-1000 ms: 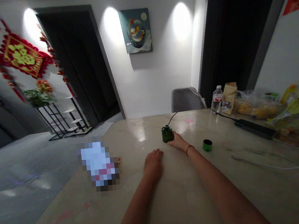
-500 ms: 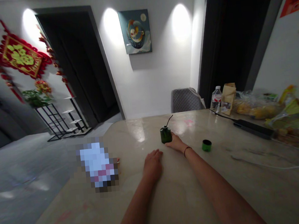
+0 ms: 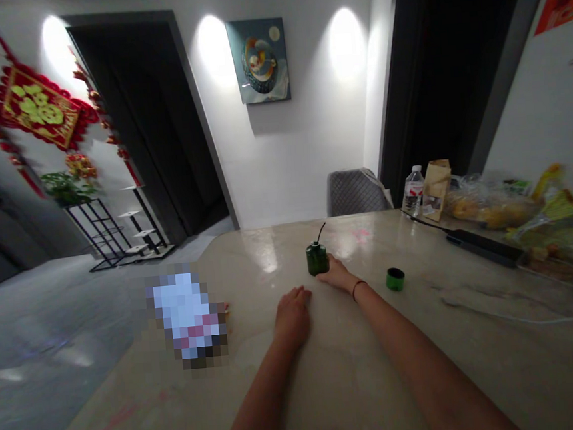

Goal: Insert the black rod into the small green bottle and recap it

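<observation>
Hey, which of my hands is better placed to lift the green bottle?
Probably your right. The right hand is on the bottle, against its side, while the left hand rests on the table, nearer you and short of it.

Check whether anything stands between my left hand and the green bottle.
Nothing visible stands between the left hand and the near left side of the green bottle. The right hand holds the bottle's right side; a short green cylinder sits farther right, out of the way.
</observation>
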